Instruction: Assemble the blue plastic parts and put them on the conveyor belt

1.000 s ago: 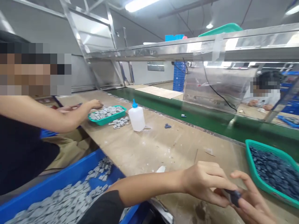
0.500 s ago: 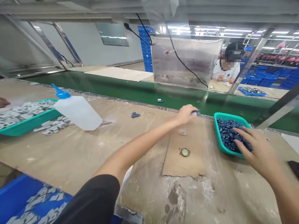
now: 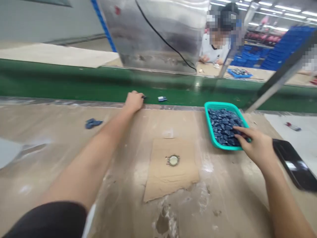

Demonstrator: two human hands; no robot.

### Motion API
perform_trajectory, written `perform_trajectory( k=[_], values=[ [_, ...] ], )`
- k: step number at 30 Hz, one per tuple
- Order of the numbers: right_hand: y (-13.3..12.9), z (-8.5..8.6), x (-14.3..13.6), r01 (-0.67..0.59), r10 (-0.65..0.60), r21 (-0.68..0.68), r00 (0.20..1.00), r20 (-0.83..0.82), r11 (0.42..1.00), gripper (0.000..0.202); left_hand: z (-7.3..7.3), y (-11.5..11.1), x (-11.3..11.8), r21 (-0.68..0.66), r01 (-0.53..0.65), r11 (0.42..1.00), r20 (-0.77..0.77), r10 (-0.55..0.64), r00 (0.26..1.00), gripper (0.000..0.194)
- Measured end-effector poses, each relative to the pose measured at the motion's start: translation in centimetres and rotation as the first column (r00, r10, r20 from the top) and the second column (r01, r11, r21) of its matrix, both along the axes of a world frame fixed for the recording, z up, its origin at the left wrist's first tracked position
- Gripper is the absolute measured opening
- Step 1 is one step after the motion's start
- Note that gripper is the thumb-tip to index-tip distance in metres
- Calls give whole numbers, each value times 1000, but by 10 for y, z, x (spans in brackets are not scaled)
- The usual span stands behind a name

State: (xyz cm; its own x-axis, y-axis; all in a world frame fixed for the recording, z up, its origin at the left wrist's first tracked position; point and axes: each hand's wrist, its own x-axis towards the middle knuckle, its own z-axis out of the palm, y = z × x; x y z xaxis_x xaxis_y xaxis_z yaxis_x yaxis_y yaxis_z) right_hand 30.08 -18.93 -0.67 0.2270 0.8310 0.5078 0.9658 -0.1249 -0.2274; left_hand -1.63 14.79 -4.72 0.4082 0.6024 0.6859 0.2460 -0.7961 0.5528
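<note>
My left hand reaches over the green conveyor belt, its fingers closed on a small dark blue piece that is mostly hidden. Just right of it, a blue-and-white piece lies on the belt. My right hand is at the teal basket, which is full of dark blue plastic pieces. Its thumb and index finger are slightly apart, touching or just above the pieces. Between my arms, a small round metal cap rests on a cardboard sheet.
Several blue pieces lie on the table at left. A black phone is right of my right hand. Behind the belt stand a metal panel with a hanging cable and a slanted metal post. A person sits beyond.
My left hand has moved left along the belt with its piece. The piece on the belt has shifted right. My right hand's spread fingers have drawn closer together at the basket. The view has tilted down.
</note>
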Motion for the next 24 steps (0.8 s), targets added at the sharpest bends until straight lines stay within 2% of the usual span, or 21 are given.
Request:
perform_trajectory(
  k=[2,4,6,7,8,9,10,12,14,17,18,20,22,24],
  values=[
    [1,2,-1,18,-16,31,999,-43,999,21,0,0,-4,-3,-8,1000,17,8,1000,22],
    [0,2,3,54,-43,101,993,-107,993,17,6,-14,-6,-13,-115,993,41,115,992,13],
    [-1,3,8,94,-35,218,966,-257,971,16,19,-44,-7,-93,-221,971,116,231,966,7],
    [-1,4,10,106,4,281,932,-362,954,16,27,-64,-8,-177,-228,957,162,257,953,9],
    [-2,5,10,110,67,337,878,-473,935,15,36,-86,-10,-285,-185,941,222,253,942,11],
    [-2,6,8,107,148,385,804,-576,917,13,44,-111,-13,-398,-78,914,280,202,938,11],
    [-1,8,3,97,227,416,717,-660,904,10,51,-136,-15,-509,32,860,327,159,931,9],
    [0,12,-15,54,334,430,547,-768,901,8,59,-182,-20,-638,174,750,430,160,888,10],
    [2,15,-40,-36,363,383,409,-837,923,10,59,-215,-22,-684,250,686,471,154,868,8],
    [7,15,-79,-242,319,253,295,-901,937,17,46,-235,-20,-749,294,594,429,98,898,15],
    [10,14,-90,-313,313,218,294,-903,924,18,40,-236,-19,-775,302,555,416,89,905,18],
    [14,8,-108,-433,345,170,365,-865,885,16,31,-237,-17,-822,323,469,407,88,909,14],
    [17,1,-122,-507,411,120,514,-753,853,11,25,-238,-14,-845,338,415,404,81,911,11],
    [18,-7,-131,-541,474,59,671,-570,839,9,23,-243,-12,-837,341,428,394,39,918,18]
  ],
)
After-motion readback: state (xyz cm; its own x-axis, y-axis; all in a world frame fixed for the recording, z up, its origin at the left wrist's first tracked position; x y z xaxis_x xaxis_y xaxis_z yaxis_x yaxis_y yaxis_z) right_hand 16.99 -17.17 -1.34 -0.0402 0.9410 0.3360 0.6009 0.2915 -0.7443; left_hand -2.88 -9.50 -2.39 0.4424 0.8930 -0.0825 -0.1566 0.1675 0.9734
